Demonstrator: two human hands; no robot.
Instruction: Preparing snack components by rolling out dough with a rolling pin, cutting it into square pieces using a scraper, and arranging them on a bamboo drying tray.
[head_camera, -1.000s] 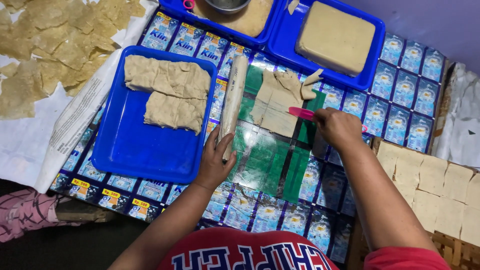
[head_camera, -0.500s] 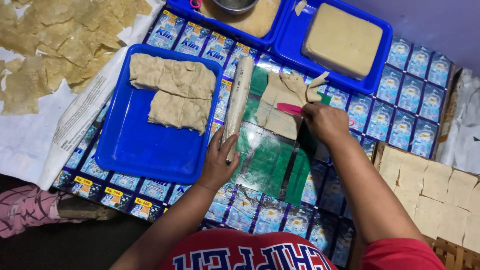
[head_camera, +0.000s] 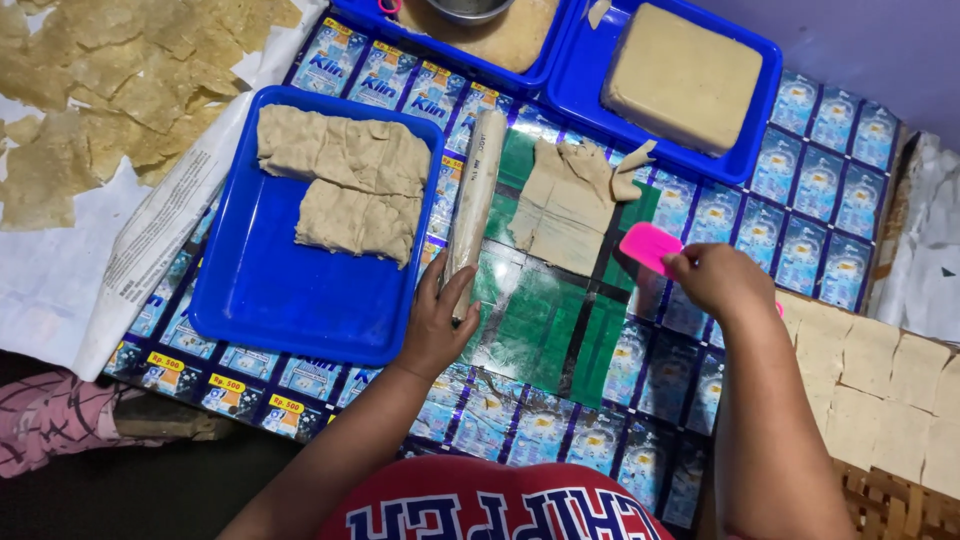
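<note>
Head view: left hand (head_camera: 437, 325) grasps rolling pin (head_camera: 474, 200); right hand (head_camera: 722, 281) grasps pink scraper (head_camera: 648, 247); blue tray (head_camera: 275, 300) holds dough sheets (head_camera: 345, 180), another tray (head_camera: 755, 150) a dough block (head_camera: 685, 78).

Home food-making spot, dough sheets (head_camera: 345, 185) on blue trays (head_camera: 290, 300), sachet-covered table (head_camera: 800, 230)

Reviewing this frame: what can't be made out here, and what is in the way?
- Head view: the pink scraper shows only its blade; the right hand hides the rest.
- The rolling pin has its near end wrapped by the left hand.
- The metal bowl is cut off by the top edge.
- The woven basket runs off the right corner.
</note>
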